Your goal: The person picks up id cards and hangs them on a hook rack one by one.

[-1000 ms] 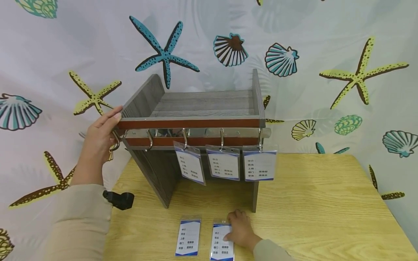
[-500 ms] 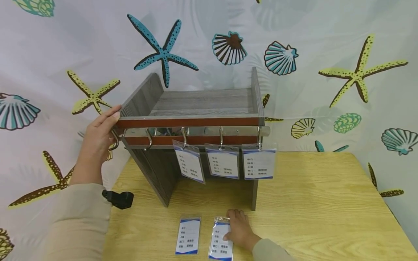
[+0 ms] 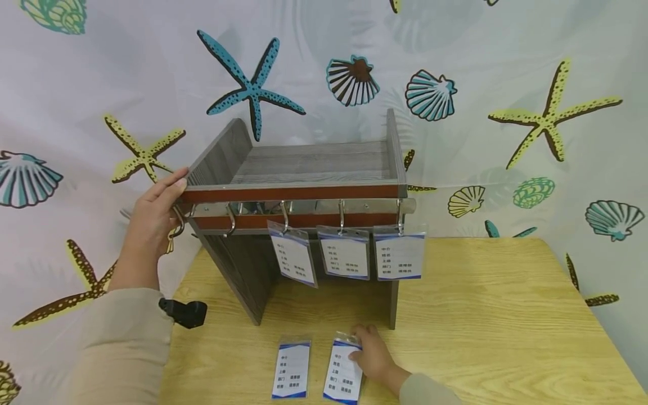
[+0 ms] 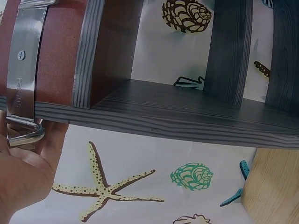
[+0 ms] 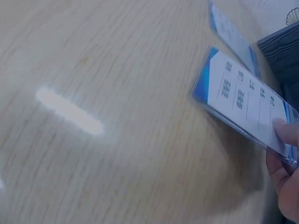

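My left hand [image 3: 152, 219] grips the left end of the grey wooden shelf's red-brown front board [image 3: 298, 193], by the outermost hook of the metal hook rail [image 3: 324, 206]. In the left wrist view the fingers [image 4: 51, 142] pass behind that end hook [image 4: 25, 133]. Down on the table side, my right hand [image 3: 373, 355] pinches a badge in a clear sleeve [image 3: 342, 371] between thumb and fingers, near its top right edge. In the right wrist view the badge [image 5: 243, 98] is tilted with a shadow under it. Another badge [image 3: 291, 368] lies flat to its left.
Three badges hang from the rail's hooks: a left one [image 3: 293, 256], a middle one [image 3: 345, 254] and a right one [image 3: 399, 256]. The shelf stands on a wooden table [image 3: 496, 315] before a patterned curtain [image 3: 314, 34]. A black object [image 3: 184, 313] shows beside the left sleeve.
The badge under my right hand has turned slightly and lifted, its top edge shifting up. My left hand keeps its grip on the shelf; the hanging badges stay put.
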Tool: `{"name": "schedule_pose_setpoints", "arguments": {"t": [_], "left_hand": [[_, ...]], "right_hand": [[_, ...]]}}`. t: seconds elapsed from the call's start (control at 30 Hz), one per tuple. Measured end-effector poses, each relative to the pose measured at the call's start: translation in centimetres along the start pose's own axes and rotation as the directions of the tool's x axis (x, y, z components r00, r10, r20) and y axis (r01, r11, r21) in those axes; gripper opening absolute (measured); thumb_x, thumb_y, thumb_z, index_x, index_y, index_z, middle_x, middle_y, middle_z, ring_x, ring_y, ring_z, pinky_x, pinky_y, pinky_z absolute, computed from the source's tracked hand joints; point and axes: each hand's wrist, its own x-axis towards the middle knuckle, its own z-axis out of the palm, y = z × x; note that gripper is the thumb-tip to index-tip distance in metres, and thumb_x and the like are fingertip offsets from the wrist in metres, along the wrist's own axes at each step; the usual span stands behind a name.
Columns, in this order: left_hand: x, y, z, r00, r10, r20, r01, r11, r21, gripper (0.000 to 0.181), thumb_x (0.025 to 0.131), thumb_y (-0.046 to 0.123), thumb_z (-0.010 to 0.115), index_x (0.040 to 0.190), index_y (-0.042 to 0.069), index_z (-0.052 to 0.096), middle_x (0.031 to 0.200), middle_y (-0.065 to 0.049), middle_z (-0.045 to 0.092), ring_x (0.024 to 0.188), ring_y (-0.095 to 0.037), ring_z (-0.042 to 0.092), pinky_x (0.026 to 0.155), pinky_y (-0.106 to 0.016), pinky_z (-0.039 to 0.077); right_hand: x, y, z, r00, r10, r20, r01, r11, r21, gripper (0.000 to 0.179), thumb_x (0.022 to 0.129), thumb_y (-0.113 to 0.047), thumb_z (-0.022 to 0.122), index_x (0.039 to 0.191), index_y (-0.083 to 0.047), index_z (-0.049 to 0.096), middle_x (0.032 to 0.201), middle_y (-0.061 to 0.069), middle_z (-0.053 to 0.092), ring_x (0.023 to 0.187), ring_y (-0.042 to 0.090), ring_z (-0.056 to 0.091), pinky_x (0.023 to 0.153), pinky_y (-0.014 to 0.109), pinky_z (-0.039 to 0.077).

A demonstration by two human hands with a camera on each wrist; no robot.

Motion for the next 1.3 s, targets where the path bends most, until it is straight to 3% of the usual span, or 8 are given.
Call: {"name": "schedule_pose_setpoints", "arguments": {"t": [0.2,0.33,0.5,0.7,0.87,1.3], "left_hand": [[0.1,0.1,0.2,1.0,-0.014,-0.009,0.014,1.0,0.02,0.051,0.084,0.038,0.053,0.131,0.024,0.04,0.139,-0.007,0.024,0.123,-0.029,0.024,0.098,-0.049,0.014],[0.1,0.1,0.2,1.0,-0.021,-0.012,0.02,1.0,-0.015,0.049,0.084,0.036,0.054,0.13,0.024,0.041,0.138,-0.007,0.025,0.121,-0.027,0.027,0.098,-0.048,0.014],[0.2,-0.1,0.2,1.0,-0.022,-0.008,0.021,0.998,-0.053,0.047,0.085,0.033,0.054,0.129,0.025,0.042,0.137,-0.006,0.027,0.118,-0.024,0.032,0.099,-0.048,0.012],[0.2,-0.1,0.3,1.0,-0.017,-0.01,0.017,1.0,-0.008,0.05,0.084,0.037,0.054,0.13,0.025,0.041,0.137,-0.007,0.027,0.119,-0.025,0.03,0.098,-0.048,0.014],[0.1,0.0,0.3,0.999,-0.026,-0.019,0.027,0.999,0.03,0.052,0.082,0.041,0.053,0.131,0.026,0.04,0.137,-0.007,0.026,0.121,-0.026,0.028,0.098,-0.049,0.014],[0.0,0.1,0.4,0.999,-0.027,-0.023,0.027,1.0,0.007,0.051,0.082,0.039,0.054,0.13,0.026,0.041,0.137,-0.007,0.027,0.12,-0.027,0.028,0.098,-0.048,0.013]], "right_hand": [[-0.2,-0.7,-0.6,0.997,-0.061,-0.046,0.064,0.997,0.047,0.035,0.071,0.004,0.063,0.105,0.001,0.051,0.098,0.015,0.051,0.088,0.032,0.052,0.076,0.041,0.043],[-0.4,-1.0,-1.0,0.992,-0.102,-0.08,0.108,0.991,0.077,0.03,0.074,0.008,0.059,0.102,0.003,0.05,0.094,0.018,0.053,0.085,0.033,0.053,0.073,0.041,0.045],[-0.3,-1.4,-1.9,0.993,-0.086,-0.081,0.097,0.986,0.139,0.029,0.076,0.008,0.056,0.104,0.003,0.049,0.088,0.017,0.055,0.08,0.03,0.054,0.066,0.034,0.047],[-0.2,-2.3,-3.1,0.991,-0.083,-0.1,0.098,0.983,0.157,0.029,0.076,0.007,0.057,0.104,0.002,0.049,0.08,0.01,0.055,0.072,0.022,0.054,0.06,0.027,0.046],[-0.2,-2.9,-3.8,0.986,-0.11,-0.122,0.13,0.976,0.174,0.029,0.075,0.009,0.057,0.103,0.003,0.05,0.084,0.013,0.057,0.076,0.023,0.056,0.063,0.026,0.047],[-0.4,-4.9,-5.5,0.984,-0.154,-0.089,0.173,0.949,0.263,0.027,0.077,0.007,0.057,0.102,-0.002,0.055,0.099,0.012,0.057,0.084,0.021,0.054,0.069,0.024,0.046]]}}
